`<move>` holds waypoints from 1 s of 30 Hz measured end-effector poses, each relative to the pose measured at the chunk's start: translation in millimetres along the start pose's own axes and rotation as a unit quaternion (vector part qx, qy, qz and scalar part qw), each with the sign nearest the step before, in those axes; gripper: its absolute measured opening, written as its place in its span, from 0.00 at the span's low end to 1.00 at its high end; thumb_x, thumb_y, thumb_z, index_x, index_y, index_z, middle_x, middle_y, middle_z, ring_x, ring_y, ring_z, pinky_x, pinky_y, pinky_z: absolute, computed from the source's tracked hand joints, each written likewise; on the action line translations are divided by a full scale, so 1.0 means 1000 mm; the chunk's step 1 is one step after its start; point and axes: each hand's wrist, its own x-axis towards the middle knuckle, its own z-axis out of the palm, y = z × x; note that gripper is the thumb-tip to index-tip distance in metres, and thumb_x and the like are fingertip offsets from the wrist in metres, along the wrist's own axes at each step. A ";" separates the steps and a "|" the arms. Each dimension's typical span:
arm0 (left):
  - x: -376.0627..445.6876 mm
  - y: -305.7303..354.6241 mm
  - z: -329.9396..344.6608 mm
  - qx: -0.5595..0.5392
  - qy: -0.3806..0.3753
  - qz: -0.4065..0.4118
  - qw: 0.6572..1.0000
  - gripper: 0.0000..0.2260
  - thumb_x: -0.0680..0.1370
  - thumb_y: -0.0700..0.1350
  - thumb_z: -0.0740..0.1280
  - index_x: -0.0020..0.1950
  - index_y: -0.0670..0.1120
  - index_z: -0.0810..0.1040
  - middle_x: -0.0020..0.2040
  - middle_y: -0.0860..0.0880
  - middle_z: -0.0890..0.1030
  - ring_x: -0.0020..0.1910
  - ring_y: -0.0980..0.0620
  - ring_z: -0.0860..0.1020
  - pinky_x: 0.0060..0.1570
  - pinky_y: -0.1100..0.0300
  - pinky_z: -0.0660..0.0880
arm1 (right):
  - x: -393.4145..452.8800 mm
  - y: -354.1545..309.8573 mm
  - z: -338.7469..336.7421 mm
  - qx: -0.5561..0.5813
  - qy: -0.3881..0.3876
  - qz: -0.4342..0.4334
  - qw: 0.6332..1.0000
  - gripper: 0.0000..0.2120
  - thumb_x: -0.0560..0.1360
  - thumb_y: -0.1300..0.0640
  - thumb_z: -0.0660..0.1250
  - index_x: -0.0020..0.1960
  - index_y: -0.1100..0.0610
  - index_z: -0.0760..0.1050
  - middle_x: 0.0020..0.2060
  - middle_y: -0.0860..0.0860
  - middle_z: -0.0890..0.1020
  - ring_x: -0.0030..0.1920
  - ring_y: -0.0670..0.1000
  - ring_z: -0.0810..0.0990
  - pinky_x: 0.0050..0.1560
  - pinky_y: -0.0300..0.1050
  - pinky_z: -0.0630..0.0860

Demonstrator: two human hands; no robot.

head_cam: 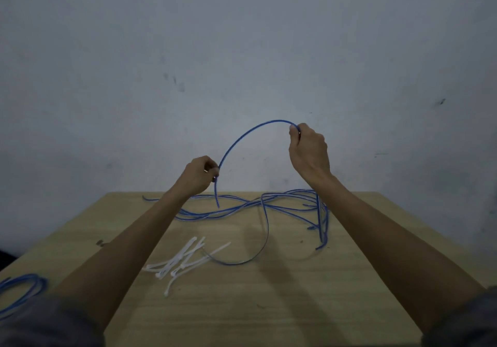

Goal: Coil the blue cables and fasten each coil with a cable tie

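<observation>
A blue cable [242, 136] arches in the air between my two hands above the table's far edge. My left hand [200, 174] pinches it near one end, and a short tail hangs down below the fingers. My right hand [308, 150], raised higher, grips the same cable at the top of the arch. Several loose blue cables [258, 204] lie tangled across the back of the wooden table [295, 293]. A pile of white cable ties [183, 260] lies left of centre. A coiled blue cable [21, 290] rests at the table's left edge.
A bare grey wall [242, 50] stands right behind the table. One cable loop [242, 262] curves forward to the middle of the table, touching the ties. The front half of the table shows bare wood.
</observation>
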 end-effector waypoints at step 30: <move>-0.061 0.039 0.057 -0.073 -0.171 0.139 0.973 0.11 0.86 0.44 0.54 0.57 0.44 0.75 0.44 0.50 0.80 0.37 0.51 0.79 0.44 0.55 0.76 | -0.047 0.009 0.008 0.333 -0.232 0.304 0.862 0.13 0.84 0.54 0.58 0.53 0.62 0.77 0.32 0.50 0.69 0.26 0.47 0.64 0.29 0.43 0.63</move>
